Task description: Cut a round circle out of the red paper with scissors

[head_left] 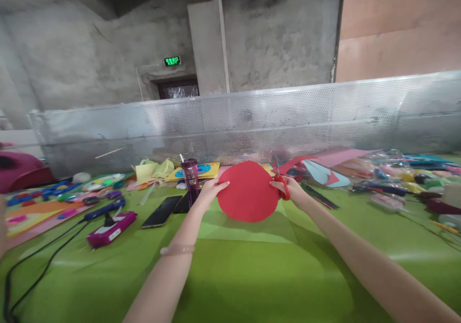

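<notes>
A round piece of red paper [248, 192] stands upright over the green table cover [252, 275]. My left hand [211, 192] pinches its left edge, fingers closed on the paper. At the paper's right edge my right hand [293, 191] grips red-handled scissors [282, 181], blades pointing up. A sheet of light green paper [245, 224] lies flat beneath both hands.
Two dark phones [169, 209], a maroon bottle [190, 178] and a purple device [110, 229] with black cables lie to the left. Coloured paper scraps and plastic pieces crowd the far left and far right. A perforated metal barrier [252, 119] runs along the table's back.
</notes>
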`<state>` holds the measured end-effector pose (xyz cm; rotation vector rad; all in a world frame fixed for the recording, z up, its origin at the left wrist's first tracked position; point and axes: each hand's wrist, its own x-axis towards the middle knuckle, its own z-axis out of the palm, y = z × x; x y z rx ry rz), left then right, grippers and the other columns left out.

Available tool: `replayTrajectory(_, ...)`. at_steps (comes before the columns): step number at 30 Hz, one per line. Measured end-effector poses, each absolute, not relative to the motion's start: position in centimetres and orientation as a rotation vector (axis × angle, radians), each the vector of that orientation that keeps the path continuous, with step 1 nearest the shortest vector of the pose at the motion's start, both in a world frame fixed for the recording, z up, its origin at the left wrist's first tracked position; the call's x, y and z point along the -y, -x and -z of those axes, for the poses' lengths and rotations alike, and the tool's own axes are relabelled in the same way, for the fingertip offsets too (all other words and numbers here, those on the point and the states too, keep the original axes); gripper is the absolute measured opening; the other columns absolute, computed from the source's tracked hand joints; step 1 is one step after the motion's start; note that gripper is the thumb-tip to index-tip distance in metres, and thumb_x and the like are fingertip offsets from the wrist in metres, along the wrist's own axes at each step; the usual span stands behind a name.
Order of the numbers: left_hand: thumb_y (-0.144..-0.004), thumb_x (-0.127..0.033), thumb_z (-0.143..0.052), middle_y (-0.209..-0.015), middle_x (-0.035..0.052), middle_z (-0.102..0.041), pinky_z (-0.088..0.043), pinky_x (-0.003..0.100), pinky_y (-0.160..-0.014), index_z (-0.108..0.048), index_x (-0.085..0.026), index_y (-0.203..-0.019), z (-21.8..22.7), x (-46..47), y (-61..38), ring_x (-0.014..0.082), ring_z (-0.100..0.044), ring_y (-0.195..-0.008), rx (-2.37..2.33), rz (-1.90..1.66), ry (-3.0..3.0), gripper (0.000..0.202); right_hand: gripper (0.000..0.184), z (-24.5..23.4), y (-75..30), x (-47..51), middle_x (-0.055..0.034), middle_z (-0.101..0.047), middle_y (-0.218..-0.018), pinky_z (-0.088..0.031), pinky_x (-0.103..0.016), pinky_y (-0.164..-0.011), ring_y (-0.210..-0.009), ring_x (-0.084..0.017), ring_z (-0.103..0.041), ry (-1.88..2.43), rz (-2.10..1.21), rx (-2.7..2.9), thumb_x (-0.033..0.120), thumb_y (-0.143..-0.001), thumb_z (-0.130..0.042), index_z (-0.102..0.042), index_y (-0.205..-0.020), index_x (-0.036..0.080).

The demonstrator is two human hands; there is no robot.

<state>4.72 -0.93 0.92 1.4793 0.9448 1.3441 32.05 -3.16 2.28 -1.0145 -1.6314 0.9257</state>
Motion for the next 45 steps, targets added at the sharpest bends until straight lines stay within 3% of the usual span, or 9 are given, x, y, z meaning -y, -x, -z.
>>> replayTrajectory(3, -0.059, -0.040, -0.072, -0.091, 0.0104, -0.068, -0.048, 0.036, -0.077, -0.066, -0.014, -0.090, -0.7, 0.0, -4.1, 0.0253, -0.063, -0.086, -0.966, -1.610, -1.376, 0.041, 0.029, -3.0, -32.9, 3.5, 0.0010, -0.048, -0.051, -0.043, -0.025, -0.050, -0.047, -0.011, -0.046, 1.108, -0.827, 1.863, 0.043, -0.072, -0.053, -0.049, -0.060, 0.017)
replayTrajectory(7, -0.058, -0.042, -0.071, -0.090, 0.0078, -0.068, -0.048, 0.035, -0.077, -0.065, -0.014, -0.090, -0.8, -0.7, -3.4, 0.0233, -0.062, -0.086, -0.890, -1.878, -1.218, 0.043, 0.021, -3.7, -34.6, 4.0, -0.0025, -0.059, -0.068, -0.042, -0.026, -0.059, -0.062, -0.016, -0.053, 1.273, -0.404, 2.228, 0.036, -0.065, -0.060, -0.058, -0.076, 0.018)
replayTrajectory(9, -0.058, -0.042, -0.071, -0.090, 0.0076, -0.068, -0.047, 0.034, -0.078, -0.065, -0.014, -0.091, -0.9, -0.7, -3.3, 0.0229, -0.061, -0.087, -0.867, -1.929, -1.188, 0.043, 0.022, -3.9, -35.2, 4.1, -0.0038, -0.061, -0.073, -0.042, -0.028, -0.060, -0.065, -0.018, -0.054, 1.319, -0.350, 2.317, 0.035, -0.066, -0.060, -0.060, -0.080, 0.019)
replayTrajectory(15, -0.057, -0.040, -0.072, -0.087, 0.0078, -0.068, -0.048, 0.036, -0.076, -0.065, -0.014, -0.089, -1.1, -0.3, -3.6, 0.0236, -0.062, -0.084, -0.865, -1.894, -1.154, 0.042, 0.028, -4.7, -35.4, 4.7, -0.0044, -0.060, -0.076, -0.043, -0.027, -0.063, -0.069, -0.017, -0.054, 1.256, -0.600, 2.339, 0.042, -0.073, -0.054, -0.060, -0.084, 0.017)
replayTrajectory(20, -0.060, -0.038, -0.071, -0.089, 0.0078, -0.068, -0.049, 0.036, -0.077, -0.066, -0.016, -0.089, -1.4, 0.3, -3.9, 0.0237, -0.063, -0.083, -0.865, -1.766, -1.253, 0.037, 0.030, -4.0, -34.7, 4.2, -0.0024, -0.055, -0.066, -0.042, -0.028, -0.057, -0.060, -0.015, -0.051, 1.257, -0.405, 2.186, 0.046, -0.072, -0.054, -0.057, -0.074, 0.017)
replayTrajectory(25, -0.064, -0.036, -0.069, -0.092, 0.0085, -0.068, -0.048, 0.036, -0.079, -0.065, -0.016, -0.095, -1.7, 1.4, -4.6, 0.0248, -0.063, -0.085, -0.862, -1.495, -1.421, 0.037, 0.024, -3.5, -33.8, 4.2, 0.0015, -0.046, -0.052, -0.041, -0.023, -0.042, -0.045, -0.011, -0.047, 1.245, -0.485, 1.991, 0.039, -0.071, -0.052, -0.048, -0.063, 0.017)
replayTrajectory(30, -0.065, -0.036, -0.068, -0.093, 0.0095, -0.068, -0.049, 0.036, -0.076, -0.065, -0.016, -0.094, -1.7, 2.0, -5.1, 0.0247, -0.064, -0.081, -0.876, -1.381, -1.521, 0.035, 0.020, -4.1, -33.3, 5.3, 0.0030, -0.045, -0.042, -0.043, -0.022, -0.041, -0.037, -0.009, -0.045, 1.214, -0.722, 1.965, 0.031, -0.068, -0.048, -0.039, -0.054, 0.019)
replayTrajectory(45, -0.067, -0.040, -0.066, -0.098, 0.0094, -0.067, -0.047, 0.037, -0.081, -0.065, -0.015, -0.096, -1.5, 1.6, -5.0, 0.0257, -0.063, -0.088, -0.867, -1.431, -1.538, 0.038, 0.014, -3.3, -32.9, 5.0, 0.0037, -0.048, -0.042, -0.044, -0.022, -0.038, -0.037, -0.010, -0.049, 1.211, -0.788, 2.015, 0.027, -0.065, -0.049, -0.042, -0.057, 0.018)
